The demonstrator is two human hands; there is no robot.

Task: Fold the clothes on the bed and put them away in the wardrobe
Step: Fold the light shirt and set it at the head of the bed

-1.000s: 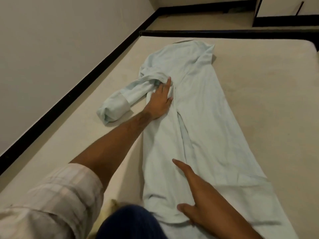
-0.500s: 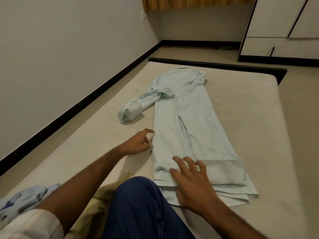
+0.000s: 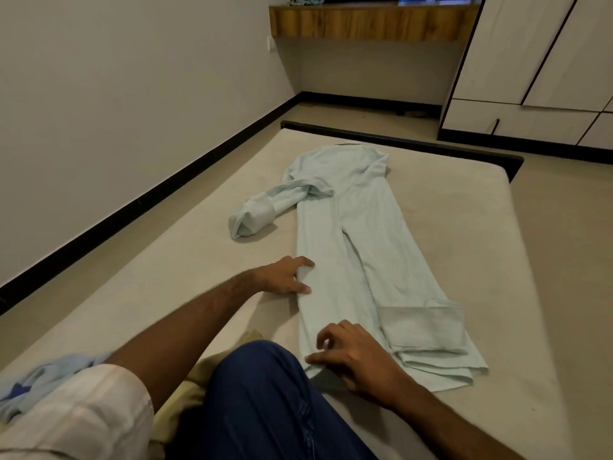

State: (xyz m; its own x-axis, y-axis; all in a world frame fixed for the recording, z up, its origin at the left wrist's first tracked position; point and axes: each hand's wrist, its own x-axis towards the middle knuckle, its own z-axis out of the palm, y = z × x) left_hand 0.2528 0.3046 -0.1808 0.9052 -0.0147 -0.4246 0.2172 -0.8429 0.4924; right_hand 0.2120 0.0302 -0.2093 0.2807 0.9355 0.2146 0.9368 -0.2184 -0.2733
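Observation:
A pale mint long-sleeved shirt [image 3: 361, 240] lies lengthwise on the beige bed [image 3: 464, 227], folded into a narrow strip, collar at the far end. One sleeve [image 3: 262, 210] sticks out to the left, its cuff rolled. The other cuff lies folded over the near right hem. My left hand [image 3: 285, 277] rests at the strip's left edge, fingers apart, fingertips touching the cloth. My right hand [image 3: 351, 356] lies on the near hem with its fingers curled and spread, pressing the fabric; no grip on the cloth shows. The white wardrobe [image 3: 544, 61] stands at the far right.
More clothes lie at the near left: a light blue garment [image 3: 49, 380] and a yellowish one [image 3: 185, 390] under my blue-trousered knee [image 3: 265, 393]. A wall with a black skirting runs along the left. A wooden shelf [image 3: 371, 24] hangs on the far wall.
My left hand has drawn back from the shoulder area to the strip's lower left edge. My right hand has slid to the near hem. The view has tilted up, so the wardrobe shows.

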